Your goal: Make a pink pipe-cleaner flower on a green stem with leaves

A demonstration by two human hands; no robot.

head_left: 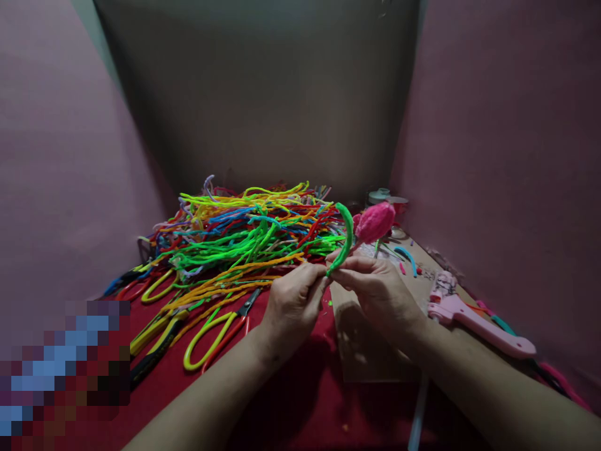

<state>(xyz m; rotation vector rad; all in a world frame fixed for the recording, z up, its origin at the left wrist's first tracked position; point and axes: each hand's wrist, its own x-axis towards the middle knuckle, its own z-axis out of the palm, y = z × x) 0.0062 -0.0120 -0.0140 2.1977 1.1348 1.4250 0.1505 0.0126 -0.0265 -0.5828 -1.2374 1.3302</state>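
Observation:
My left hand (297, 299) is closed in a pinch at the lower end of a curved green pipe cleaner (348, 232), which arcs upward between my hands. Thumb and fingers of my right hand (375, 285) press on that same end. Just behind and above the right fingers stands a pink fuzzy flower (375, 223) shaped like a tulip bud. Its stem runs down behind the right fingers, where its lower part is hidden.
Left of centre lies a big pile of coloured pipe cleaners (244, 244). Scissors (211, 341) and yellow-black pliers (159, 341) lie before it on the red cloth (300, 388). At right, a pink glue gun (479, 322) rests by a brown board (361, 351). Walls rise on both sides.

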